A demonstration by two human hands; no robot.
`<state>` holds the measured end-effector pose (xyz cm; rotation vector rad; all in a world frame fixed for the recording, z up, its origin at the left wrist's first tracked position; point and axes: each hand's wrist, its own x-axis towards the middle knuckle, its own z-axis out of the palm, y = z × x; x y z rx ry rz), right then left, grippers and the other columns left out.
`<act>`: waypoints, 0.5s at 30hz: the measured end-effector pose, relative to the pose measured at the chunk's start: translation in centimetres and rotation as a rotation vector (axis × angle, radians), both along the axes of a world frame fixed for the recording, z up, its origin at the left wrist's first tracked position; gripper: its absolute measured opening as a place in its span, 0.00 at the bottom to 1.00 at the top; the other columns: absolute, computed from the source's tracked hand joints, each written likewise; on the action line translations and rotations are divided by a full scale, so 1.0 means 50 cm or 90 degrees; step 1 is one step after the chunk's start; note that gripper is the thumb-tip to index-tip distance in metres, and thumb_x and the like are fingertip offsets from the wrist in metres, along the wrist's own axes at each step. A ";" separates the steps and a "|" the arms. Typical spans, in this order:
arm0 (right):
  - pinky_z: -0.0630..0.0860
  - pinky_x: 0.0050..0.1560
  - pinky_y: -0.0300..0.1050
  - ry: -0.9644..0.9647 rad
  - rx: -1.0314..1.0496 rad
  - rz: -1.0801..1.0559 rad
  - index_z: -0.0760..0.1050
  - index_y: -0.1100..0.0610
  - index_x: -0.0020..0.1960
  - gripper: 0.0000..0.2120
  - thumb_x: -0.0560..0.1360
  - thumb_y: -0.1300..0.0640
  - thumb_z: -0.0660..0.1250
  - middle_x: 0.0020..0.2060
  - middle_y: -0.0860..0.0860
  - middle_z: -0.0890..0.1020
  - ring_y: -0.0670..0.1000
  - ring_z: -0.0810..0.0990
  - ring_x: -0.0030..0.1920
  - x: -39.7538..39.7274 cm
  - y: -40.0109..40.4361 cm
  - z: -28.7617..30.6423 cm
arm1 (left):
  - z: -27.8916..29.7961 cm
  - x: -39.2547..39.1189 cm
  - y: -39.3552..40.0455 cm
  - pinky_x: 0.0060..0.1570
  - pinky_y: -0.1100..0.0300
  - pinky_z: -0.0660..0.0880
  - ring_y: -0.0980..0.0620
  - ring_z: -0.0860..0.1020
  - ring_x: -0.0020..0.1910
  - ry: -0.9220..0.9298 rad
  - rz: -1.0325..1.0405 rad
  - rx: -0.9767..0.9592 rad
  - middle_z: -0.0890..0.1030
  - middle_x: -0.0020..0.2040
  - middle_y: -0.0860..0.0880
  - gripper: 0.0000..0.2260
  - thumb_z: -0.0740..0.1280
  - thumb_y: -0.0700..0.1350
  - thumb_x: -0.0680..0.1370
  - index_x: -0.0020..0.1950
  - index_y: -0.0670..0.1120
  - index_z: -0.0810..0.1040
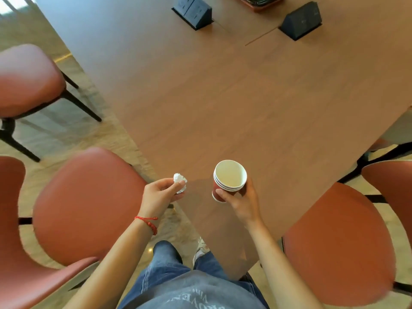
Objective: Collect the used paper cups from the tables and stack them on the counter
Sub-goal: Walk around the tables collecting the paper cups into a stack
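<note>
**Three nested cups in one hand, a paper wad in the other**

Three rims show at the top of the stack of cups (229, 180), red outside and pale inside, mouth up and leaning a little toward the far side of the worktop (234, 103). The right hand (242, 200) has its grip closed around the stack from the near side, fingers curled on the wall, holding it just above the near corner of the worktop. To the left of that corner, off the edge and above the floor, the left hand (159, 195) pinches a crumpled white paper wad (180, 182) between thumb and fingertips. A red string bracelet (148, 223) circles the left wrist.

Rust-coloured chairs (89, 204) stand on both sides of the near corner. Far across the worktop, two dark socket boxes (192, 12) rise from its surface.
</note>
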<state>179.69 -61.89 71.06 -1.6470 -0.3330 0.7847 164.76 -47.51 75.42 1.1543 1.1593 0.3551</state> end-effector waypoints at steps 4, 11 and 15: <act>0.76 0.49 0.35 0.018 0.029 0.087 0.72 0.46 0.54 0.28 0.63 0.67 0.77 0.52 0.45 0.80 0.40 0.80 0.51 -0.036 0.037 0.010 | 0.003 -0.073 -0.017 0.33 0.66 0.76 0.56 0.82 0.34 0.006 0.081 0.018 0.83 0.33 0.49 0.06 0.72 0.44 0.71 0.34 0.45 0.83; 0.76 0.51 0.39 -0.007 0.005 0.284 0.72 0.45 0.56 0.28 0.62 0.61 0.79 0.53 0.45 0.81 0.43 0.79 0.54 -0.176 0.090 0.021 | 0.016 -0.260 -0.051 0.35 0.67 0.77 0.55 0.82 0.38 -0.031 0.253 0.029 0.83 0.38 0.47 0.02 0.70 0.40 0.72 0.40 0.43 0.82; 0.76 0.48 0.35 -0.028 -0.005 0.391 0.72 0.44 0.54 0.28 0.62 0.63 0.79 0.51 0.44 0.81 0.40 0.80 0.51 -0.294 0.120 0.032 | 0.009 -0.403 -0.082 0.39 0.63 0.79 0.50 0.82 0.41 -0.044 0.360 0.027 0.83 0.39 0.46 0.03 0.71 0.41 0.72 0.42 0.41 0.82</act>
